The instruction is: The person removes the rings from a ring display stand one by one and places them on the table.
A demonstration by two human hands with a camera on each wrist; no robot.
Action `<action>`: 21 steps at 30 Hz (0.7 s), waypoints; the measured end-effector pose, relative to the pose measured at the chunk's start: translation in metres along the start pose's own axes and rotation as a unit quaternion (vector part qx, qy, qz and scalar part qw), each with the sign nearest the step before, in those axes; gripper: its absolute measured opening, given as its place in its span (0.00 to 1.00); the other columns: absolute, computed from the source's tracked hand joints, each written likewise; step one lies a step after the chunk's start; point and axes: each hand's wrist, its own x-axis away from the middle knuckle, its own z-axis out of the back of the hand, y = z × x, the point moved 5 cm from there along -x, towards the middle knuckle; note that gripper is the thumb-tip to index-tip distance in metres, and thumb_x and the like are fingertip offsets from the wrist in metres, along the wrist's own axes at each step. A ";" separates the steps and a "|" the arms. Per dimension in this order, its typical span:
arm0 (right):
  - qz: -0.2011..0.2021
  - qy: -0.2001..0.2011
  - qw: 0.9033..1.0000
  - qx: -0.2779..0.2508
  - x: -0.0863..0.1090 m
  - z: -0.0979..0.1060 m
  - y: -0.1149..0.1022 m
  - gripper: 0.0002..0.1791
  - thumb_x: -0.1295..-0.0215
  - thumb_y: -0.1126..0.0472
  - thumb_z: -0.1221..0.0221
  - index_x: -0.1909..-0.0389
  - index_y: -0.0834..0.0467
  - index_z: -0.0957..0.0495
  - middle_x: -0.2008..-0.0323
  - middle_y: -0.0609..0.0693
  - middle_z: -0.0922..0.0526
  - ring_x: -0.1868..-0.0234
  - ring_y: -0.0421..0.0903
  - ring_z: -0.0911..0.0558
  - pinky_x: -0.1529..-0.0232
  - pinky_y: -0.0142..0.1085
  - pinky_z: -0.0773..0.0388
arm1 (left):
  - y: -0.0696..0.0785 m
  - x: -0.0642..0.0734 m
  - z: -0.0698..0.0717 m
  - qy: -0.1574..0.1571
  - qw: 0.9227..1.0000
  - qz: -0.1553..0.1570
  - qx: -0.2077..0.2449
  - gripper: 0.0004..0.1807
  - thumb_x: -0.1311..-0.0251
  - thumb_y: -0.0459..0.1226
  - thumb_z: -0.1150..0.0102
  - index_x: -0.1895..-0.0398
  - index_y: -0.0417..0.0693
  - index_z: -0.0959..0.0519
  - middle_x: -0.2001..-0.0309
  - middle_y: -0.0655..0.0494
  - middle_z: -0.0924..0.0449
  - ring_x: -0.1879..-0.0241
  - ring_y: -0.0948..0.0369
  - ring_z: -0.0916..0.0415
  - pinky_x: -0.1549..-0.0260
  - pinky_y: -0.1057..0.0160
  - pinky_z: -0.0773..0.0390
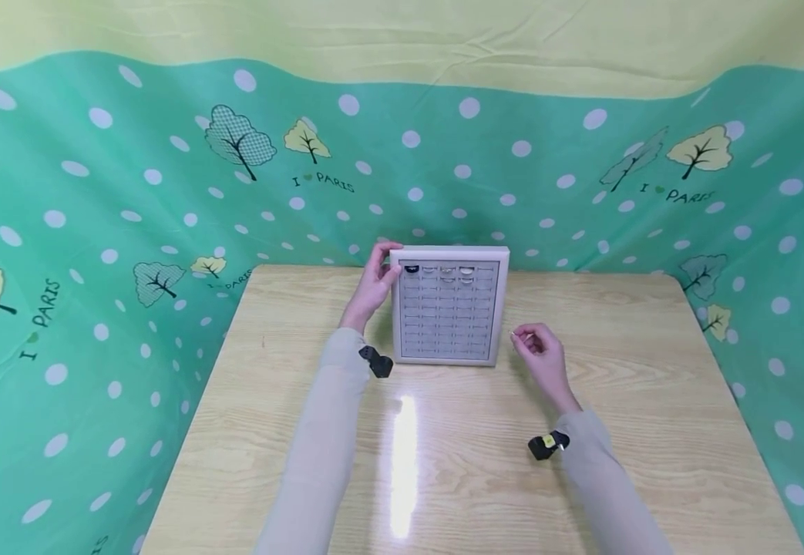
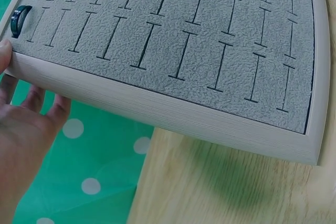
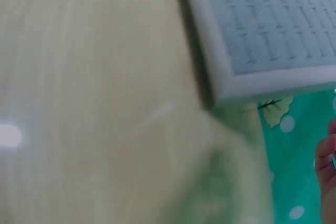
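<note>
A ring display board point(image 1: 449, 316), grey slotted padding in a pale frame, stands propped at the table's back. My left hand point(image 1: 374, 281) grips its upper left corner, thumb on the front edge and fingers behind, as the left wrist view point(image 2: 26, 124) also shows. A dark ring point(image 2: 20, 22) sits in the top row's corner slot, close to that thumb. Several silver rings, one a wide band point(image 1: 466, 270), fill other upper slots. To the right of the board, my right hand point(image 1: 542, 356) pinches a small shiny ring point(image 1: 513, 334) between thumb and finger, apart from the frame.
The wooden table point(image 1: 290, 462) extends around the board and carries a bright light reflection. A green polka-dot cloth point(image 1: 408, 169) hangs behind the table and along both sides. Each wrist wears a small black camera, such as the left one point(image 1: 377, 361).
</note>
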 end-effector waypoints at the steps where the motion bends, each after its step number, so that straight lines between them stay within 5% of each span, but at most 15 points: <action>1: -0.007 -0.002 1.000 0.004 0.003 0.002 0.003 0.05 0.41 0.78 0.41 0.64 0.75 0.24 0.71 0.63 0.24 0.73 0.41 0.27 0.72 0.23 0.28 | 0.000 0.000 0.000 0.000 1.000 0.002 0.002 0.22 0.34 0.22 0.56 0.38 0.42 0.37 0.37 0.45 0.35 0.43 0.46 0.30 0.43 0.52 0.29; 10: -0.007 -0.019 0.998 0.067 0.033 0.012 0.049 0.06 0.41 0.76 0.39 0.63 0.72 0.23 0.70 0.61 0.22 0.73 0.38 0.27 0.73 0.22 0.29 | 0.016 0.006 -0.003 -0.005 1.000 0.012 0.003 0.22 0.35 0.21 0.56 0.39 0.41 0.36 0.37 0.43 0.35 0.44 0.45 0.30 0.43 0.53 0.29; 14: -0.028 -0.035 0.994 0.096 0.047 0.012 0.074 0.05 0.41 0.73 0.37 0.64 0.67 0.21 0.70 0.55 0.22 0.72 0.39 0.27 0.72 0.23 0.28 | 0.006 0.002 -0.003 -0.002 1.000 0.007 0.012 0.22 0.35 0.21 0.56 0.38 0.40 0.37 0.36 0.43 0.35 0.43 0.45 0.31 0.42 0.53 0.30; 21: -0.038 -0.082 0.983 0.157 0.064 0.009 0.082 0.05 0.43 0.71 0.34 0.67 0.62 0.20 0.73 0.49 0.25 0.75 0.41 0.30 0.77 0.28 0.31 | -0.003 0.000 0.000 0.012 1.000 0.008 0.003 0.23 0.33 0.23 0.55 0.38 0.48 0.35 0.37 0.49 0.34 0.45 0.48 0.29 0.44 0.53 0.29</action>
